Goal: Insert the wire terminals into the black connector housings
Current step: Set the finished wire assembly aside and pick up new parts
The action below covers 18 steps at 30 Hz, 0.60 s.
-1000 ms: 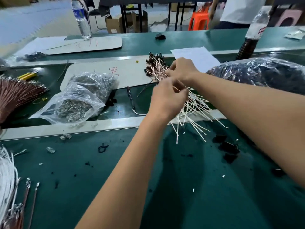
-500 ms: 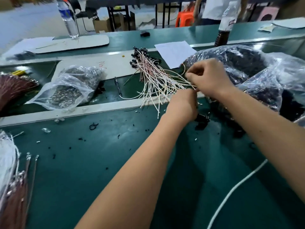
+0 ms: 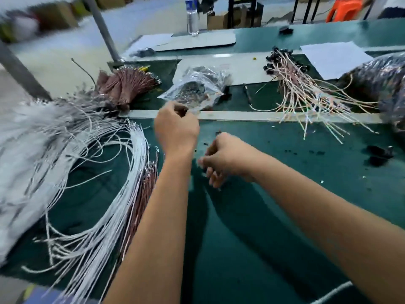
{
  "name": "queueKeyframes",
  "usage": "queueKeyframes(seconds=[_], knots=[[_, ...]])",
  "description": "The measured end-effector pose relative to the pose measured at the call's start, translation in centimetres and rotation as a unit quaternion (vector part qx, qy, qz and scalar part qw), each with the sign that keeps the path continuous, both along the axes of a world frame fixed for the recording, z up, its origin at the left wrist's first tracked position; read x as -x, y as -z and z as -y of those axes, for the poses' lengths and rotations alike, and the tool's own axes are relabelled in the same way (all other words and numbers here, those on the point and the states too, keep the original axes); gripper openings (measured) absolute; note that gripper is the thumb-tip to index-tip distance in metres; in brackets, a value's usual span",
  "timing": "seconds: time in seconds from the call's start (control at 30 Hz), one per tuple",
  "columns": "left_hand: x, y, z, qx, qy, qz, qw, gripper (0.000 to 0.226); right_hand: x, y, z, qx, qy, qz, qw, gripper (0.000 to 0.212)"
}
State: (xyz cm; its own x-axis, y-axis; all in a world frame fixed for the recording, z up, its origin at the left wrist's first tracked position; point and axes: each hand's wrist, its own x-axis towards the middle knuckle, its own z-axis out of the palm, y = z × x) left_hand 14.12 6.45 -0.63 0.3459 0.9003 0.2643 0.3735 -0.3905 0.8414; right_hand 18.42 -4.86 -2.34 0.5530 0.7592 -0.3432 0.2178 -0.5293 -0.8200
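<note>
No readable writing; left hand (image 3: pixel 175 128) and right hand (image 3: pixel 223 159) blurred.

A green-topped workbench (image 3: pixel 274 216) is carrying a sprawling heap of white wires (image 3: pixel 72 172), a fanned bundle of finished leads with black housings (image 3: pixel 306 93), a clear plastic bag of parts (image 3: pixel 195 88) and a brown wire sheaf (image 3: pixel 127 84).

Two hands, left (image 3: pixel 175 128) and right (image 3: pixel 225 159). One bottle (image 3: pixel 192 18). One clear bag (image 3: pixel 197 88) of small parts. Two brown wire bundles (image 3: pixel 127 84) (image 3: pixel 142 194), one white bundle (image 3: pixel 65 163). One finished harness pile (image 3: pixel 306 93). One paper sheet (image 3: pixel 333 58). One orange stool (image 3: pixel 344 8).
</note>
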Motion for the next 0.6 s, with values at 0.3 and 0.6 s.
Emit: queueKeyframes(seconds=[0.3,0.6], knots=[[6.3,1.2,-6.0,0.130,-0.148,0.121,0.973,0.006,7.3,-0.4,-9.5,0.060,-0.081,0.218,0.971,0.027],[5.6,0.4,-6.5,0.153,-0.141,0.182,0.961,0.015,6.3,-0.6,-8.6,0.107,-0.137,0.393,0.903,0.018]])
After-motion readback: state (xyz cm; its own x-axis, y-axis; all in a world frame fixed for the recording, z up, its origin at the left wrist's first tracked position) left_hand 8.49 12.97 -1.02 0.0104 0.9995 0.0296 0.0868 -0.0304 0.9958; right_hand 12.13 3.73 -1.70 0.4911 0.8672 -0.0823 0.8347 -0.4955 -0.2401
